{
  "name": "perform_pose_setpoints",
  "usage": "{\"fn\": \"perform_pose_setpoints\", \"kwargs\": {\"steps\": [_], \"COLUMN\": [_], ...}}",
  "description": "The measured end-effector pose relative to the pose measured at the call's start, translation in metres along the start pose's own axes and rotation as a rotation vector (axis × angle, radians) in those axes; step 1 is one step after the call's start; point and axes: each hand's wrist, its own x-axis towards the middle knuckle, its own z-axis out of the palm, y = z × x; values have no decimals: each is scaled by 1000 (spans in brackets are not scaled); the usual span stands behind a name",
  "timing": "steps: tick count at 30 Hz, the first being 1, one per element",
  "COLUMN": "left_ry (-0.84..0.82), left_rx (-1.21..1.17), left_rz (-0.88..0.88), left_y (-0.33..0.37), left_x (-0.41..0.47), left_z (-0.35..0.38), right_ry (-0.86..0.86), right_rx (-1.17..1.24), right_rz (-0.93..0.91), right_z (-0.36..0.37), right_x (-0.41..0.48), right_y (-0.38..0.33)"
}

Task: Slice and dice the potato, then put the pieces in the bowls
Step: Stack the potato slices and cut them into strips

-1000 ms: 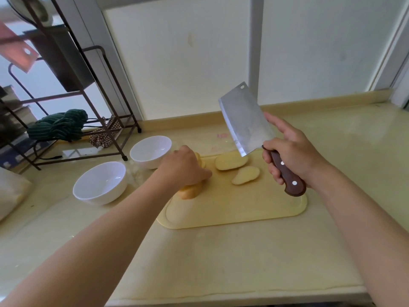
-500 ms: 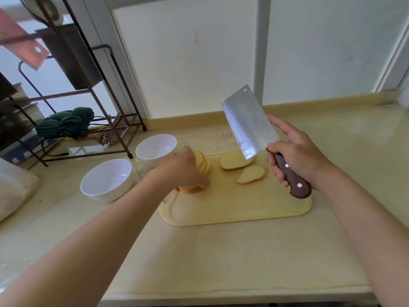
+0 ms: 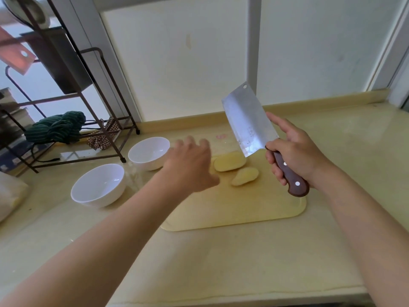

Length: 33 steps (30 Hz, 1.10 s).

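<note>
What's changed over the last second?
The left hand let go of the potato it gripped and now hovers open over the board; that potato no longer shows. The right hand keeps the cleaver raised; the two slices and both bowls stayed put.

1 head-worn view looks down, close over the counter (image 3: 221, 262).

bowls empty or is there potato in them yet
Empty: the near bowl and the far bowl show bare white insides, and two potato pieces lie on the cutting board.
</note>
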Motion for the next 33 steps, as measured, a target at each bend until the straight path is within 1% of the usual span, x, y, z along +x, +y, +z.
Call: {"fn": "perform_pose_setpoints", "kwargs": {"steps": [1, 3, 6, 10, 15, 20, 23, 25, 28, 31, 33], "left_ry": [38, 9, -45, -55, 28, 55, 64, 49, -11, -95, -100], "left_rx": [-56, -203, -282, -289, -218, -183, -244, -351, -517, -555, -577], "left_rz": [88, 239, 311, 310, 362, 406, 448, 441, 369, 307, 274], "left_y": [11, 31, 52, 61, 60, 56, 53, 48, 40, 39, 43], "left_x": [2, 4, 6, 10, 13, 12, 6, 2, 1, -2, -3], "left_z": [0, 5, 18, 30, 41, 43, 42, 40, 34, 31, 32], "right_ry": [10, 34, 64, 81, 80, 76, 66, 60, 54, 54, 57], "right_rx": [3, 21, 53, 71, 82, 77, 64, 59, 53, 31, 13], "right_rz": [-4, -12, -13, -13, -15, -16, -16, -13, -13, -13, -11], "right_z": [-2, -6, -12, -17, -16, -17, -16, -16, -15, -15, -14], "right_x": [0, 0, -2, 0, 1, 1, 1, 1, 1, 1, 1], "right_y": [0, -1, -2, 0, 1, 1, 1, 1, 1, 1, 1]}}
